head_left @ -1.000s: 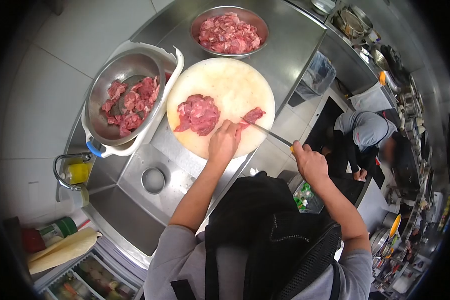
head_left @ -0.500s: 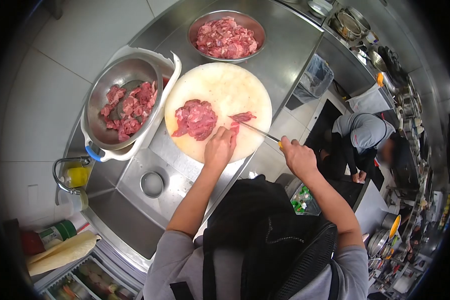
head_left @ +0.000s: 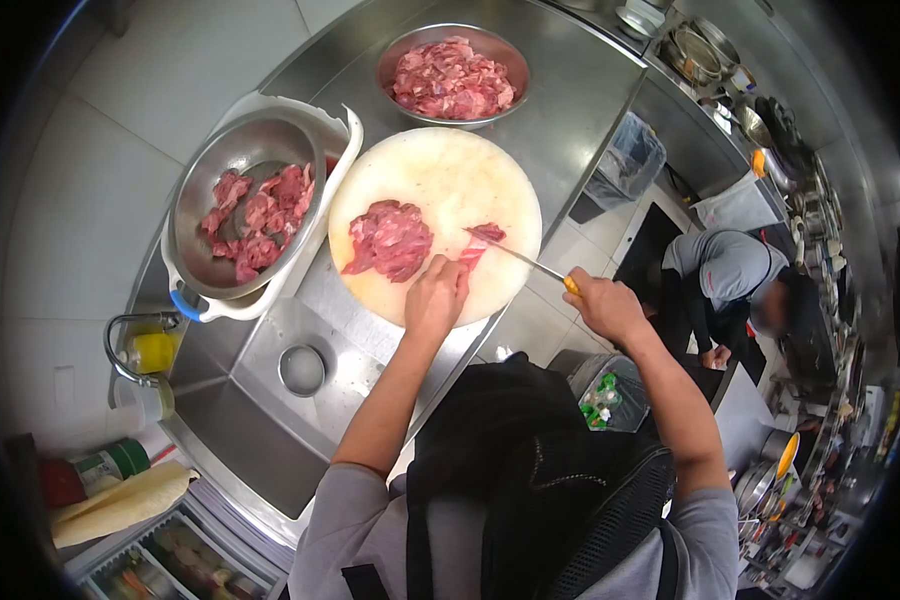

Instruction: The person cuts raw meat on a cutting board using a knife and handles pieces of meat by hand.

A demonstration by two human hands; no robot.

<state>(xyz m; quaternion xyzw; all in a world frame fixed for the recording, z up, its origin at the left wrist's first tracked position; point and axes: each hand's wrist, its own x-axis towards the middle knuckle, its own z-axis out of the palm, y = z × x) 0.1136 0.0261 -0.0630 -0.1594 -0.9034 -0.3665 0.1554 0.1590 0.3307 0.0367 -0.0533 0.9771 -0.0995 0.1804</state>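
A round pale cutting board point(head_left: 470, 165) carries a heap of raw meat point(head_left: 392, 240) on its left and a small strip of meat point(head_left: 473, 252) on its right. My left hand point(head_left: 437, 297) is closed at the near end of the strip, fingers pressed on it. In my right hand point(head_left: 606, 306) is the yellow handle of a knife point(head_left: 532, 265), its blade lying across the strip. A steel bowl full of cut meat point(head_left: 452, 80) stands beyond the board. Left of it, another steel bowl point(head_left: 195, 215) with several meat pieces rests in a white basin point(head_left: 345, 165).
A steel sink point(head_left: 270, 440) with a drain lies at the near left, under a curved tap point(head_left: 112, 345). To the right, a co-worker point(head_left: 735, 265) bends over a counter. Two bins, one lined with a bag point(head_left: 630, 150), one with green litter point(head_left: 602, 400), stand below the board's right side.
The knife and my right hand have shifted slightly right and toward me. The knife tip sits across the strip, and more of the strip shows on the near side of the blade.
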